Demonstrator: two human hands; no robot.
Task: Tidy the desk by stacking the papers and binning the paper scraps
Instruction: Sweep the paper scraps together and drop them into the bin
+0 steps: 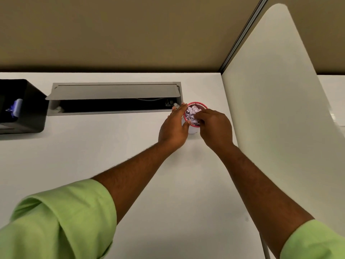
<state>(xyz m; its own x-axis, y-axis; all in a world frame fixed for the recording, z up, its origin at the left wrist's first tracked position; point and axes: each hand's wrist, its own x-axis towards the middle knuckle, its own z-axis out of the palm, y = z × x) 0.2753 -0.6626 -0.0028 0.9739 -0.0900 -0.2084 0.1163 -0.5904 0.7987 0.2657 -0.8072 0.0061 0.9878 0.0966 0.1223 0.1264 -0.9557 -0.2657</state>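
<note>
A small round bin with a red rim (197, 104) stands on the white desk (93, 146) near the right divider. It holds several white paper scraps (193, 111). My left hand (174, 128) wraps the bin's left side, thumb on the rim, fingers round the far side. My right hand (214, 128) reaches over the bin's opening from the right, its fingertips curled down among the scraps; whether they pinch a scrap is hidden. No stack of papers is in view.
A grey cable tray (115, 99) with its lid raised is set into the desk behind the bin. A black box (24, 107) holding something white and blue sits at the far left. A white divider panel (276, 101) rises on the right.
</note>
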